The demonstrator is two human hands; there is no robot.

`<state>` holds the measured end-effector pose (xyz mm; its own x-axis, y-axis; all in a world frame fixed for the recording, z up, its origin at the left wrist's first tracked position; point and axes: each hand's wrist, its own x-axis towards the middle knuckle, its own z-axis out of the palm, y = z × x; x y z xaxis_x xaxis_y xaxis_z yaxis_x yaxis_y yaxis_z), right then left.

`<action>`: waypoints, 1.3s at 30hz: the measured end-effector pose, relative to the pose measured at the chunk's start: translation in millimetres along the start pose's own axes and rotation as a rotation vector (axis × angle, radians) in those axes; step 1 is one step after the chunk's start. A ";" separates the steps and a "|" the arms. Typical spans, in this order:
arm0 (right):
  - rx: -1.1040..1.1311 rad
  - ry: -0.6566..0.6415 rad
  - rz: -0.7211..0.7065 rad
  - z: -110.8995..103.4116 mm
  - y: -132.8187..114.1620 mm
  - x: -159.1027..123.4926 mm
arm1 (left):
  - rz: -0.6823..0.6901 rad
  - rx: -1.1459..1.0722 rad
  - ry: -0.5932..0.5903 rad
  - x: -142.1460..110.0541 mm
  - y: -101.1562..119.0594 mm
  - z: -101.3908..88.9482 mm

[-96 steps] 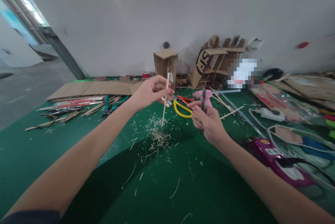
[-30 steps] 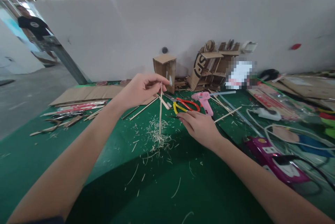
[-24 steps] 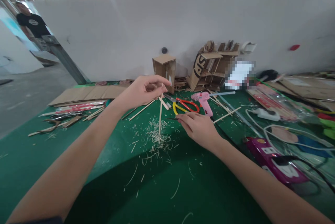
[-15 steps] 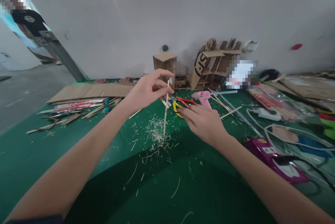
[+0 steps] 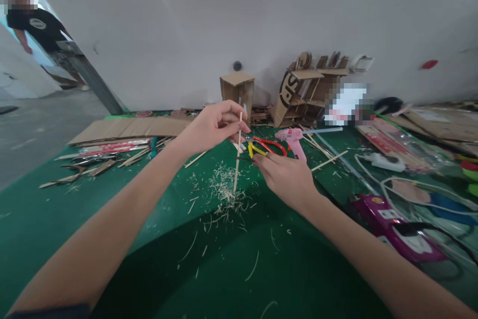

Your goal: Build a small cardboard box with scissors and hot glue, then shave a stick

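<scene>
My left hand is closed, pinching the upper part of a thin wooden stick held nearly upright. The stick's lower end comes down over a pile of curly wood shavings on the green table. My right hand is closed on a thin dark blade, mostly hidden by its fingers, which reaches across to the stick. Just beyond the right fingers lies a pair of pliers with red and yellow handles; the fingers partly cover the yellow one.
A pink glue gun lies behind my right hand. Cardboard structures stand against the white partition. To the right are a purple power strip and cables; at left, cardboard and loose sticks. A person stands beyond the partition.
The right hand has shifted slightly left and down, with its blade now showing against the stick. The left hand keeps its pinch. The view has moved a little.
</scene>
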<state>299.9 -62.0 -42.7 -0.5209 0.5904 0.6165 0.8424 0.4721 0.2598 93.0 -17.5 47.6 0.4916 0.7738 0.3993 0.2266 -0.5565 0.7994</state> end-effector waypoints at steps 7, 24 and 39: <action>-0.009 0.017 -0.057 11.3 -3.7 -2.3 | -0.016 -0.015 0.030 2.4 -6.0 -0.6; 0.102 0.005 0.082 12.1 -3.9 2.3 | -0.065 -0.029 0.038 1.3 -4.6 6.2; 0.022 0.024 0.062 21.6 -13.4 1.5 | -0.104 -0.061 0.017 0.0 -5.1 6.8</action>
<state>284.9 -53.3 -61.3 -0.4640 0.6030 0.6489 0.8697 0.4492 0.2045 97.6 -16.8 40.5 0.4536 0.8319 0.3196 0.2243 -0.4537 0.8625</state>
